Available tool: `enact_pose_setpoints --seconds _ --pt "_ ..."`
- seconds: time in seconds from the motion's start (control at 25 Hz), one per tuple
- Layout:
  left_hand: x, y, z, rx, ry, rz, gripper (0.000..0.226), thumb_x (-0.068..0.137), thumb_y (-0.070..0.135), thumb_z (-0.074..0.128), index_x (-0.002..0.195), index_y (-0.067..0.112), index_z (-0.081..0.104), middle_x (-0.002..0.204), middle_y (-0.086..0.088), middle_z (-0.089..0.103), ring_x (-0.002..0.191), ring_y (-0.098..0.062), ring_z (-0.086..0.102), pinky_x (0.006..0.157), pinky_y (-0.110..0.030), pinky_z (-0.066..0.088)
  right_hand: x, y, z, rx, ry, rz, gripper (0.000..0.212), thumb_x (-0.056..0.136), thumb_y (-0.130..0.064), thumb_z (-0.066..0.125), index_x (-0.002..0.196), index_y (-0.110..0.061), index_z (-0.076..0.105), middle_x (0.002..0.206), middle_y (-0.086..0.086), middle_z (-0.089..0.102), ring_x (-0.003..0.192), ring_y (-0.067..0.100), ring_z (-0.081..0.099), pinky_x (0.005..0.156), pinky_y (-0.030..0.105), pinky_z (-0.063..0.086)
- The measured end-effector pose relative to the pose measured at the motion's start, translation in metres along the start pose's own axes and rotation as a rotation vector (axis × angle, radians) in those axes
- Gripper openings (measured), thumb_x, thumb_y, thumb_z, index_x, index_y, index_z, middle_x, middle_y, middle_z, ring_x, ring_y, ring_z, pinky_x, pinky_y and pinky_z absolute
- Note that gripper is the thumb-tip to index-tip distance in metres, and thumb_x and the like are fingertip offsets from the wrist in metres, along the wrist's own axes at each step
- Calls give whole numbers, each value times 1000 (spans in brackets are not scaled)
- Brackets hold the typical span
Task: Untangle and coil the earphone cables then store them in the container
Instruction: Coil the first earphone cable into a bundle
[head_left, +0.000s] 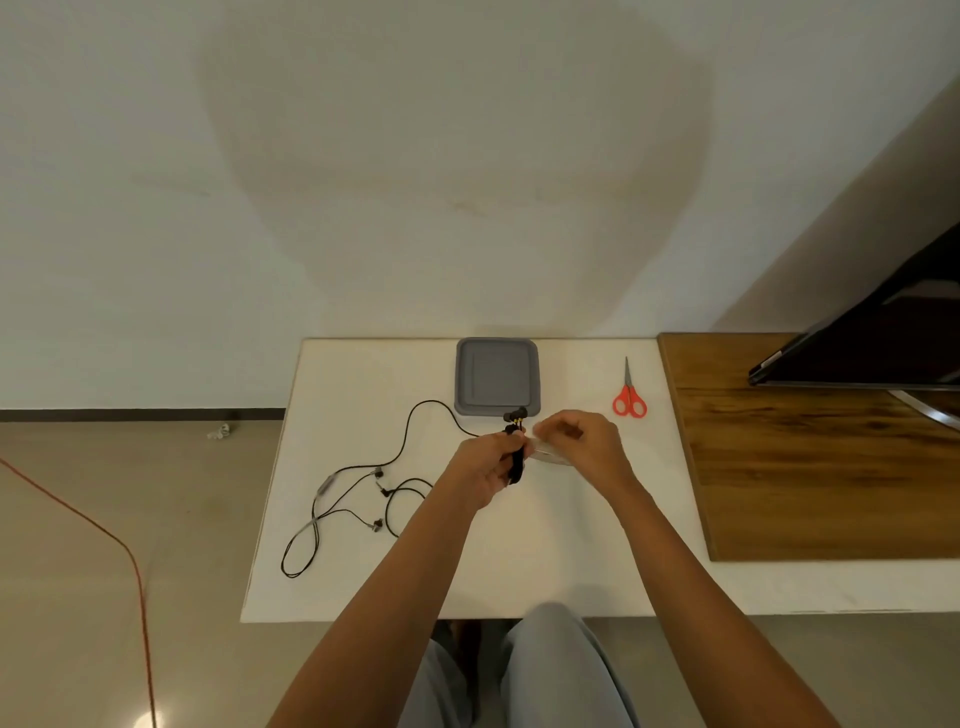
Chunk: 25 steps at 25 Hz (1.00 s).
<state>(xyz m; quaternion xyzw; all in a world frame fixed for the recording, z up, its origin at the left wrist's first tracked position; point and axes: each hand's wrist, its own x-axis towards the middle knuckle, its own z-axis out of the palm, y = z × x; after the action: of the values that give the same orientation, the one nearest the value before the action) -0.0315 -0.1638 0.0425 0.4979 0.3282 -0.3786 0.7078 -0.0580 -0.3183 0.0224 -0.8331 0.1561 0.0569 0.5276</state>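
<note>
Earphone bundle, left hand gripping, table centre

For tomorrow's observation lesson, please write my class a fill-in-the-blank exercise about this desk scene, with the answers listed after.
1. The left hand grips a coiled ____ earphone bundle; the right hand pinches a clear strip.
2. The scissors have ____ handles.
3. The loose earphone cable lies on the table to the ____ of both hands.
4. The container, beyond the hands, is ____ in colour.

Answers: black; red; left; grey.
</note>
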Motion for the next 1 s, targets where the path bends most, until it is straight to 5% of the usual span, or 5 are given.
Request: enact_pose_setpoints --seconds 0.12,0.28,0.6,0.76,1.0 --pt "8 -2 2 -34 -15 -9 9 94 1 55 99 2 62 86 -10 65 75 -14 64 64 -21 52 27 27 -8 -144 278 69 23 94 -20 56 110 -7 65 112 8 66 107 23 61 93 32 48" --pt "15 -1 0 -22 -10 -2 9 95 2 54 94 4 63 86 -9 65 77 -15 64 71 -23 51 52 64 -12 -561 195 241 47 98 -22 47 139 -2 36 147 18 35 136 33 36 103 42 42" --pt "12 -6 -8 30 96 19 10 90 9 65 98 3 65 83 -9 70 78 -16 68 74 -29 54 10 79 2 -532 431 116 9 89 -11 62 95 -3 64 86 13 63 77 27 62 65 34 54" --pt "8 -10 -12 37 148 24 9 88 8 66 89 0 66 79 -12 70 76 -19 66 85 -37 53 -8 77 0 -266 465 337 16 82 -7 70 94 -2 61 94 15 61 75 23 57 63 27 46" --pt "-9 -9 -18 17 167 16 14 87 8 66 96 -2 67 79 -13 72 74 -21 67 63 -31 54 -26 71 17 -690 195 404 24 94 -24 56 107 -3 57 105 13 56 85 23 65 76 30 56"
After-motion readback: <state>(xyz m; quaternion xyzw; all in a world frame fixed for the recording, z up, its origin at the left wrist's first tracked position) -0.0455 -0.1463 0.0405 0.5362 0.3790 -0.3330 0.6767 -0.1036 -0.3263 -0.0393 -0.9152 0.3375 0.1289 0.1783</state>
